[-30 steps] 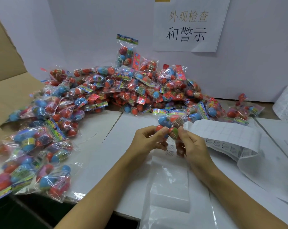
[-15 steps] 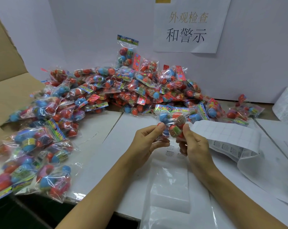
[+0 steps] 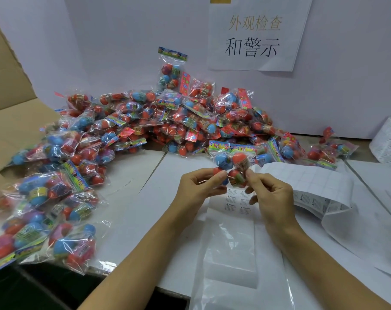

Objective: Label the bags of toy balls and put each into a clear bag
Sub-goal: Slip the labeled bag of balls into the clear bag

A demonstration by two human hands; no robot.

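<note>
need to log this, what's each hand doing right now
Left hand: fingers pinch the bag of toy balls.
Right hand: fingers pinch the same bag.

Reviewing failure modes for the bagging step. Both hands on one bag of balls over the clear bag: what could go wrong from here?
1. The left hand and right hand only pinch the held bag of balls at its lower end, so it might slip.
2. The clear bag lies flat and looks closed; insertion could snag.
3. The label sheet curls nearby and may catch.

Beyond our grip we see a white wall (image 3: 346,86) bearing a paper sign (image 3: 255,36); far left of the grip lies a cardboard flap (image 3: 8,121).
</note>
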